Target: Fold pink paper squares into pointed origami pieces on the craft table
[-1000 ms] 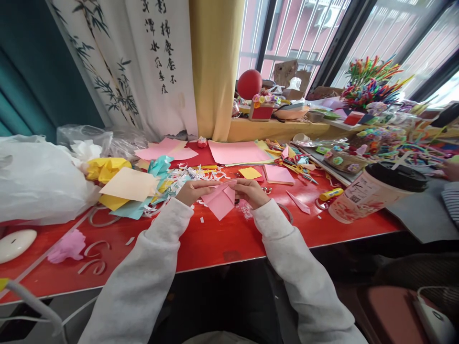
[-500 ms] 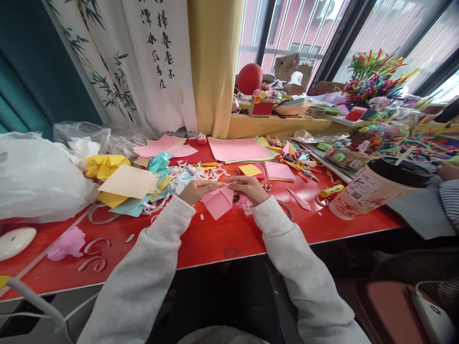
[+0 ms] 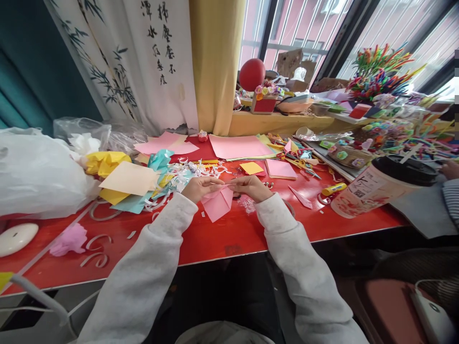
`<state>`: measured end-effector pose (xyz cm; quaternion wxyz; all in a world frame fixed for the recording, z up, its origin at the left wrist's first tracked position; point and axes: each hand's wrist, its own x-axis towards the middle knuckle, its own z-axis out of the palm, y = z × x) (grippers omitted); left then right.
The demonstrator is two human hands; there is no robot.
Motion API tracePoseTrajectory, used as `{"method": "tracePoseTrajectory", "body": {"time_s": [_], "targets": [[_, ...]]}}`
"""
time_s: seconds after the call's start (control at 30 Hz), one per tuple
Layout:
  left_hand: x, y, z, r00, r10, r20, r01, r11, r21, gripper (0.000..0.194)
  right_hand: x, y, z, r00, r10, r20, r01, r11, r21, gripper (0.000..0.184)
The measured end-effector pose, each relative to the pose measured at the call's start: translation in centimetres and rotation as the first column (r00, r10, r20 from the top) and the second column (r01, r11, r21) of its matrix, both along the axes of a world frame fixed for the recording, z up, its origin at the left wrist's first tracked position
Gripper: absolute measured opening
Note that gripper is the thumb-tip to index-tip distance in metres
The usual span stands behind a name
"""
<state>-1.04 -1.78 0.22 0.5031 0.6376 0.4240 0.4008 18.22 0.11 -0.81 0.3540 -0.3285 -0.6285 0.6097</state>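
Observation:
A pink sheet of folded paper (image 3: 217, 204) hangs between my hands just above the red table (image 3: 229, 239), with crease lines across it and a pointed lower end. My left hand (image 3: 201, 188) pinches its upper left edge. On the other side, my right hand (image 3: 252, 187) grips the upper right edge between thumb and fingers. The fingertips of both hands nearly meet at the top. Beyond my right hand lie a small yellow square of paper (image 3: 251, 168) and a stack of pink square paper (image 3: 280, 169). A narrow folded pink piece (image 3: 300, 197) rests to the right.
Paper shreds (image 3: 186, 176) and coloured sheets (image 3: 129, 178) crowd the left, beside a white plastic bag (image 3: 39, 177). At the right stand a lidded paper cup (image 3: 380, 188) and a yellow glue stick (image 3: 333, 189). Scissors (image 3: 308, 168) lie behind. Another person's sleeve (image 3: 451, 200) shows at the right edge.
The view has shifted slightly. Both my hands still hold the pink paper at its top edge, the right hand's fingers now a little more drawn out to the right.

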Motion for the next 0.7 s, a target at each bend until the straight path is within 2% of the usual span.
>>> {"method": "tracePoseTrajectory", "body": {"time_s": [0.17, 0.27, 0.47, 0.7], "targets": [[0.0, 0.0, 0.1, 0.999, -0.045, -0.007, 0.045, 0.999, -0.014, 0.025, -0.2, -0.3, 0.3, 0.998, -0.013, -0.068, 0.009, 0.999, -0.049, 0.034], [0.3, -0.1, -0.1, 1.000, -0.010, -0.025, 0.010, 1.000, 0.022, 0.026, -0.4, -0.3, 0.3, 0.998, -0.043, -0.051, 0.040, 0.998, -0.046, 0.027], [0.8, 0.2, -1.0, 0.998, 0.026, -0.050, -0.027, 1.000, -0.007, 0.033, -0.5, 0.0, 0.0, 0.991, -0.120, 0.049, 0.113, 0.984, 0.136, 0.030], [0.7, 0.2, -1.3, 0.996, -0.009, 0.094, 0.010, 1.000, -0.010, 0.036, -0.5, -0.4, 0.6, 0.990, -0.129, -0.052, 0.126, 0.990, -0.070, 0.028]]}}
